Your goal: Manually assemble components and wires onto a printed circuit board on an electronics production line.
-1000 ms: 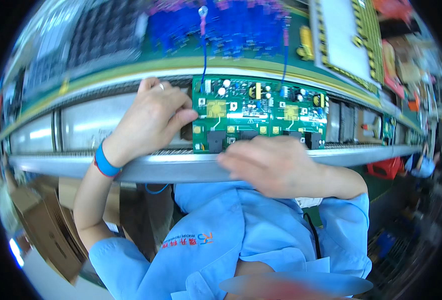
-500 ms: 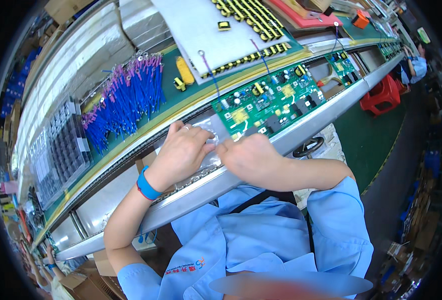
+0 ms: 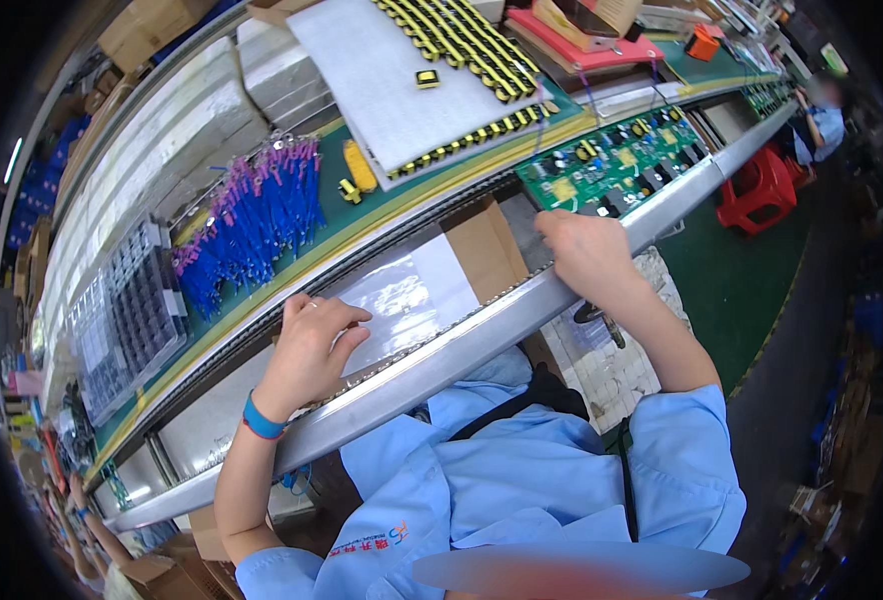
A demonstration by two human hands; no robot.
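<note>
A green circuit board (image 3: pixel 612 165), crowded with black, yellow and white parts, lies on the rails of the conveyor line at right of centre. At its near left corner is my right hand (image 3: pixel 590 250), fingers curled against the board's edge; the fingertips are partly hidden. Further left, my left hand (image 3: pixel 312 345) hovers over the line's near side with thumb and fingers apart, holding nothing. A blue wristband (image 3: pixel 262 418) circles that wrist. Between my hands, a shiny clear plastic sheet (image 3: pixel 394 290) and brown cardboard (image 3: pixel 487 250) show below the rails.
Beyond the line lie a bundle of blue wires (image 3: pixel 252 235), a tray of black parts (image 3: pixel 127 305) and a white foam sheet (image 3: pixel 362 85) with rows of yellow-black components. The metal rail (image 3: pixel 412 375) runs before me. A red stool (image 3: pixel 759 190) and a co-worker (image 3: pixel 822 125) are at far right.
The circuit board has slid right along the line, and my right hand has gone with it. My left hand has moved left, away from the right one, uncovering the plastic sheet and cardboard.
</note>
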